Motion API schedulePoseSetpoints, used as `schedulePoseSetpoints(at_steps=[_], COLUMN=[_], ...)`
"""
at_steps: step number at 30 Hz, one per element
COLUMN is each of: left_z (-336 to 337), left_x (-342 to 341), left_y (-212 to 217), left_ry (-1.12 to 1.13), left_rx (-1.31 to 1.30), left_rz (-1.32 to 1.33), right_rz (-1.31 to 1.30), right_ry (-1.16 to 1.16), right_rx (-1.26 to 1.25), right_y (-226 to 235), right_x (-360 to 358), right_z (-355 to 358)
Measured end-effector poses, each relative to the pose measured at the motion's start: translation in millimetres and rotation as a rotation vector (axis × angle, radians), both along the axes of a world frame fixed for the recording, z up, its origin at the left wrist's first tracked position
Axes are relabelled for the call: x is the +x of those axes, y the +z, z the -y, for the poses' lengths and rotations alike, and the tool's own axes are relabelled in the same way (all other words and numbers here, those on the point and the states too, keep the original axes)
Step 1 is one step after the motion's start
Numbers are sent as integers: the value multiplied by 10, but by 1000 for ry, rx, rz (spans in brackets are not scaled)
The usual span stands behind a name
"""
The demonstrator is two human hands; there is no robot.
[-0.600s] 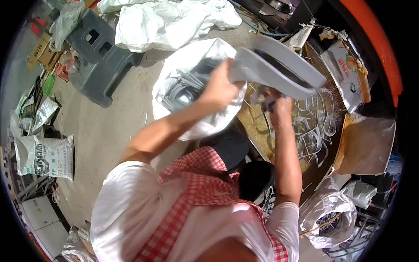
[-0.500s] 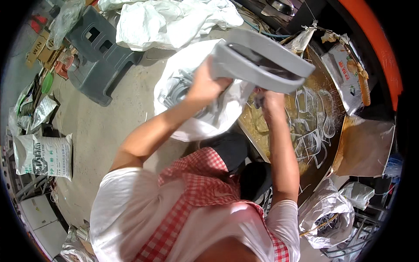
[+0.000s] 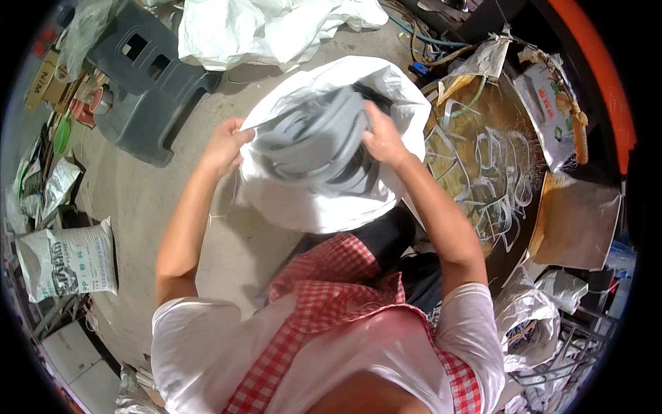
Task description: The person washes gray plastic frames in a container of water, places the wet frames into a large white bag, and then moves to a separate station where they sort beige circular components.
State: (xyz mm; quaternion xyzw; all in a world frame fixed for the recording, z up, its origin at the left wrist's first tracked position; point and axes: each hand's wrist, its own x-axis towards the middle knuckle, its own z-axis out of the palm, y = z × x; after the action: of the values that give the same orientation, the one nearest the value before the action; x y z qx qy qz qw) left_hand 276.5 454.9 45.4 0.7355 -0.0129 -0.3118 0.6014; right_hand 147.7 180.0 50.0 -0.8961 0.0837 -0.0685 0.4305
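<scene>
A large white woven sack (image 3: 303,214) stands open in front of me. Inside it lie grey moulded plastic parts (image 3: 324,148), smeared by motion. My left hand (image 3: 227,145) is closed on the left rim of the sack, its fingers pinching the edge. Reaching into the mouth, my right hand (image 3: 386,138) has its fingers closed at the right edge of a curved grey plastic part. Its fingertips are partly hidden. To the right of the sack is a brown wet-looking surface (image 3: 469,238) with thin pale plastic strips (image 3: 493,152) on it.
A dark grey plastic stool (image 3: 138,103) stands at the far left. White sacking (image 3: 255,31) lies beyond the open sack. A filled printed sack (image 3: 69,259) sits left. Cardboard (image 3: 576,221) and a white bag of scraps (image 3: 527,317) are at the right, below an orange beam (image 3: 603,76).
The grey plastic part has gone from above the sack's right side down into it. My left hand has moved left to the rim; my right hand has come from the brown surface into the sack.
</scene>
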Motion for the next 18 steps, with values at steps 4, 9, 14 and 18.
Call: schedulePoseSetpoints(at_steps=[4, 9, 14, 18], left_z=[-242, -290, -28, -126], left_x=[75, 90, 21, -63], left_y=[47, 3, -45, -55], left_ry=[-4, 12, 75, 103], left_rx=[37, 70, 187, 201], left_rz=[13, 50, 120, 283], right_rz=[-96, -321, -309, -551], right_ry=[186, 34, -83, -235], right_rx=[-61, -308, -450, -458], right_y=[-119, -841, -1116, -986], right_x=[327, 671, 783, 991], right_z=[-320, -117, -261, -308])
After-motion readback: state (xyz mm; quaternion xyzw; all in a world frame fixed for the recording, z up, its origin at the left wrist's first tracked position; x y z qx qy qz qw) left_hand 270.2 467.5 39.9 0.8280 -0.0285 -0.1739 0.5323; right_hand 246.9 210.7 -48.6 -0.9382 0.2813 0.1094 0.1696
